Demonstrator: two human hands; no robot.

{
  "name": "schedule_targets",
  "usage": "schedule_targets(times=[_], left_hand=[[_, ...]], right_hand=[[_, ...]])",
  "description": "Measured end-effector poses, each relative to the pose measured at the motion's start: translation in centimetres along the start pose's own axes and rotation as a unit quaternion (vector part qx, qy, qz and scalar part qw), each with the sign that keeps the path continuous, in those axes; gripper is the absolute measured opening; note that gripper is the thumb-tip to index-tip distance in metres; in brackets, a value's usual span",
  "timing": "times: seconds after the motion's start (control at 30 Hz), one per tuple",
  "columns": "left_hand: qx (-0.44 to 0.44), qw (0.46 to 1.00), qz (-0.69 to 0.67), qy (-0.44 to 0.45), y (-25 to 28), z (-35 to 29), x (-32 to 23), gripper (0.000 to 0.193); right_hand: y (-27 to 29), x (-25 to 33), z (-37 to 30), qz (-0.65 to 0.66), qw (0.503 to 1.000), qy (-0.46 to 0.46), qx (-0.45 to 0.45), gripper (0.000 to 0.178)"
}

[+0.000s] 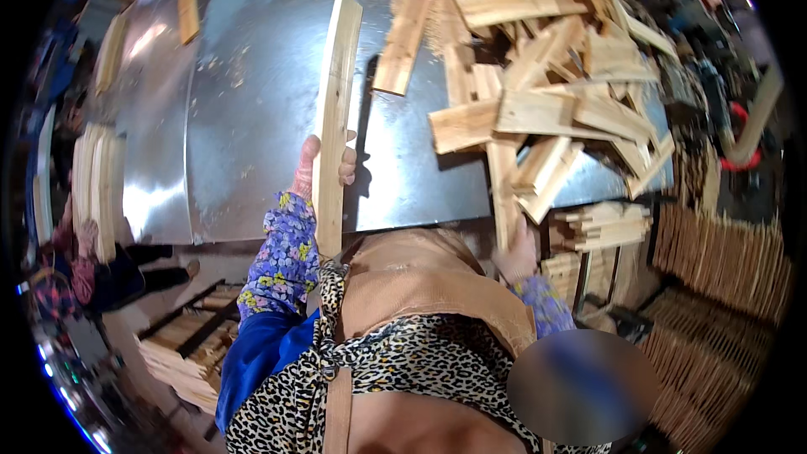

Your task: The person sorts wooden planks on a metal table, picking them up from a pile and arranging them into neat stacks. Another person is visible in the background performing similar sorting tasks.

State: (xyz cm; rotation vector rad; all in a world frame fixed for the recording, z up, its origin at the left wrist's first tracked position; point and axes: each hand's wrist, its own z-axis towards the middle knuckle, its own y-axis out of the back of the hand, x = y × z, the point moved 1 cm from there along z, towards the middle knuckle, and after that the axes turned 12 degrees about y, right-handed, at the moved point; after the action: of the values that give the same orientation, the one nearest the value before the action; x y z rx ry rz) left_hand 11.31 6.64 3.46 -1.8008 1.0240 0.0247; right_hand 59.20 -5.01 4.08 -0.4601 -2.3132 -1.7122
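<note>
In my left hand (326,163) is a long pale wooden board (334,76), held upright in the picture over the metal table. My fingers wrap round its right edge and the thumb lies on the left; its lower end comes close to my apron. At the table's front edge my right hand (516,256) grips the near end of another wooden plank (503,181). The far part of that plank runs under the loose pile of boards (538,109), and most of my right fingers are hidden.
The shiny metal table (252,101) carries sawdust, one short board (188,8) at the far left and more boards along its back edge. Stacked slats (723,261) stand at the right. On the left, another person (84,261) handles a bundle of boards (97,176).
</note>
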Motion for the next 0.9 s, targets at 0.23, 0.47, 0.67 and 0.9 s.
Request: schedule_targets(times=[0.23,0.47,0.67,0.9], left_hand=[[-0.022,0.972,-0.195,-0.129,1.3,-1.8,-1.9,0.09],[-0.164,0.922,-0.217,-0.276,6.5,-5.0,-7.9,0.078],[-0.362,0.899,-0.195,-0.152,-0.2,-2.3,-5.5,0.073],[-0.273,0.953,-0.131,-0.011,6.0,1.5,-5.6,0.067]], right_hand=[[7.1,3.0,2.4,0.085,0.928,0.342,0.121,0.088],[3.0,18.4,16.8,0.24,0.829,0.297,0.41,0.078],[-6.8,30.4,19.9,0.381,0.807,0.3,0.338,0.066],[-4.6,40.1,32.7,-0.107,0.965,0.238,-0.021,0.081]])
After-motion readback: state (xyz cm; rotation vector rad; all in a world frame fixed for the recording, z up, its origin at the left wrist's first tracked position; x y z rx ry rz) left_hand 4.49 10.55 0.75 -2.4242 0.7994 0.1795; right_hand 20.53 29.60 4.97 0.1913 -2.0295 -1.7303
